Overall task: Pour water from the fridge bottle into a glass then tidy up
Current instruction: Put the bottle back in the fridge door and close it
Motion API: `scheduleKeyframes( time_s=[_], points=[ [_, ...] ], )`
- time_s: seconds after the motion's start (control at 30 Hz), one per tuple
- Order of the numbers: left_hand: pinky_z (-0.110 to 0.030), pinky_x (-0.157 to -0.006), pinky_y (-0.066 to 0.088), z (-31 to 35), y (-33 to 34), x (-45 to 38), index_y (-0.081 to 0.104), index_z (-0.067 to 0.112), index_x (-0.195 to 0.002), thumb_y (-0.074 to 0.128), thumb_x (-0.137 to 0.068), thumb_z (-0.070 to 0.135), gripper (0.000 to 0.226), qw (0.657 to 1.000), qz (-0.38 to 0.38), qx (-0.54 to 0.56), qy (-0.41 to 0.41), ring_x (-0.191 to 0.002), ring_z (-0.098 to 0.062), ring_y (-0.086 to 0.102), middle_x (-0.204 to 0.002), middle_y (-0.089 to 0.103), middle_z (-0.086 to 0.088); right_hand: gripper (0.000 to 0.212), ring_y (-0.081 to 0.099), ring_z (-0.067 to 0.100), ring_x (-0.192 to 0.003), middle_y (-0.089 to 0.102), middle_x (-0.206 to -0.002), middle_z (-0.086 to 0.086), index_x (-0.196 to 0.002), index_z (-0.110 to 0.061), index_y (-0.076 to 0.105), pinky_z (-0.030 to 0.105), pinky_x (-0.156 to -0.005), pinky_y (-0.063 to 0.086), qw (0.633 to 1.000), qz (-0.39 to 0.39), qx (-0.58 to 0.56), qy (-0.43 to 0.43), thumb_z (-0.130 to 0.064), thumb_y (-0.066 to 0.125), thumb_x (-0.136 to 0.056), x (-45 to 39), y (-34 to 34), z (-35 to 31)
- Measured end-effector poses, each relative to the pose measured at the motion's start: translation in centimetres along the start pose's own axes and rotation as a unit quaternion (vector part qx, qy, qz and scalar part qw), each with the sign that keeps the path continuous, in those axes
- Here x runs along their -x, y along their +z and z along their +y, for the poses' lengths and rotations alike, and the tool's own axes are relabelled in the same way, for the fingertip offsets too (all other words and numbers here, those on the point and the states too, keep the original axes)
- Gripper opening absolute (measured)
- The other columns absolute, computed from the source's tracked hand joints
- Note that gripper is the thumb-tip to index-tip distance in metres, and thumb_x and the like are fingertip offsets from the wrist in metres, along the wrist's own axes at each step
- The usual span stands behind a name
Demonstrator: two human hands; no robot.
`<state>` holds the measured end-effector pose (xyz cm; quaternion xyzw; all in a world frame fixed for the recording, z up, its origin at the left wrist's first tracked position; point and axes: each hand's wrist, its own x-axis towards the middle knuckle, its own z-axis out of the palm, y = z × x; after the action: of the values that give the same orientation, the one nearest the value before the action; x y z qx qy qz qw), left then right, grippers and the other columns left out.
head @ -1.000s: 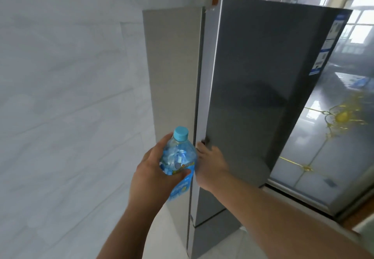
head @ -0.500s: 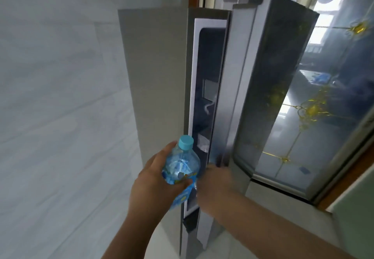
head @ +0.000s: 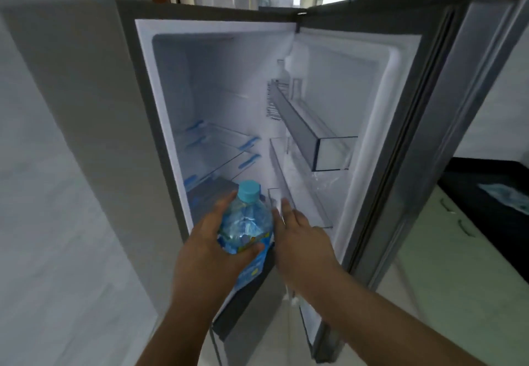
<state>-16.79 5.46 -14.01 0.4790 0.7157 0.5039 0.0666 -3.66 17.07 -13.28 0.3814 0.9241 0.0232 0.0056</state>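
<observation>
The fridge point(head: 160, 113) stands with its door point(head: 406, 125) swung wide to the right, showing a pale, lit interior with glass shelves point(head: 217, 151) fitted with blue clips on the left and clear door bins point(head: 312, 134) stacked on the inner side of the door. The left hand point(head: 209, 254) is wrapped around a plastic water bottle point(head: 246, 222), fingers and thumb closed over its shoulder and blue label, holding it roughly upright in front of the lower part of the compartment; the bottle's light blue cap point(head: 249, 191) is on and points up toward the shelves. The right hand point(head: 300, 239) is empty, fingers stretched out and loosely spread, lying just beside the bottle on its right and reaching toward the lowest door bin point(head: 300, 202); whether the fingertips touch the bin is hard to tell through the blur. A second bottle, perhaps, stands in the top door bin. Pale cabinets point(head: 446, 245) under a dark countertop point(head: 486, 194) sit at the right
</observation>
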Motion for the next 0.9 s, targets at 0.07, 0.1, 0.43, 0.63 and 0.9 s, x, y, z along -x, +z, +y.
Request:
scheduleKeyframes(
  time_s=[0.07, 0.1, 0.43, 0.63, 0.9],
  points=[
    [-0.026, -0.096, 0.054, 1.0, 2.5, -0.9, 0.041, 0.066, -0.138, 0.097, -0.067, 0.038, 0.095, 0.999, -0.034, 0.027, 0.002, -0.110, 0.001, 0.065, -0.121, 0.059, 0.036, 0.092, 0.009, 0.026, -0.157, -0.016, -0.171, 0.010, -0.163, -0.009, -0.010, 0.043, -0.104, 0.045, 0.999, 0.001, -0.003, 0.035, -0.026, 0.055, -0.099, 0.3, 0.3, 2.5],
    [-0.026, -0.096, 0.055, 1.5, 3.8, -1.3, 0.042, 0.064, -0.139, 0.097, -0.067, 0.038, 0.094, 0.998, -0.046, 0.040, 0.000, -0.110, 0.001, 0.065, -0.124, 0.060, 0.034, 0.091, 0.007, 0.026, -0.158, -0.016, -0.171, 0.010, -0.162, -0.008, -0.011, 0.043, -0.106, 0.044, 0.999, -0.003, -0.006, 0.050, -0.026, 0.053, -0.100, 0.5, 0.4, 3.7],
    [-0.032, -0.101, 0.056, 8.1, 16.1, -5.1, 0.044, 0.079, -0.116, 0.095, -0.073, 0.025, 0.086, 0.973, -0.178, 0.139, 0.040, -0.109, 0.010, 0.065, -0.114, 0.063, 0.045, 0.071, 0.053, 0.024, -0.118, 0.054, -0.135, -0.005, -0.152, -0.028, 0.038, 0.033, -0.071, 0.044, 0.980, 0.055, -0.089, 0.167, 0.003, 0.050, -0.089, 2.9, 1.7, 18.5],
    [-0.042, -0.100, 0.059, 11.8, 20.5, -6.8, 0.043, 0.079, -0.122, 0.097, -0.070, 0.030, 0.089, 0.965, -0.198, 0.167, 0.043, -0.114, -0.001, 0.068, -0.122, 0.066, 0.032, 0.071, 0.055, 0.020, -0.119, 0.060, -0.125, -0.005, -0.145, -0.038, 0.050, 0.030, -0.077, 0.044, 0.968, 0.083, -0.114, 0.208, 0.007, 0.043, -0.091, 2.2, 1.3, 25.8],
    [-0.045, -0.091, 0.063, 15.0, 21.7, -10.3, 0.056, 0.049, -0.137, 0.099, -0.064, 0.015, 0.091, 0.954, -0.170, 0.245, -0.004, -0.109, -0.012, 0.074, -0.123, 0.073, 0.015, 0.041, 0.060, 0.011, -0.123, 0.067, -0.128, -0.012, -0.126, -0.035, 0.069, 0.034, -0.106, 0.047, 0.879, 0.189, -0.413, 0.146, -0.050, 0.036, -0.107, -0.7, 2.1, 30.7]
  ],
)
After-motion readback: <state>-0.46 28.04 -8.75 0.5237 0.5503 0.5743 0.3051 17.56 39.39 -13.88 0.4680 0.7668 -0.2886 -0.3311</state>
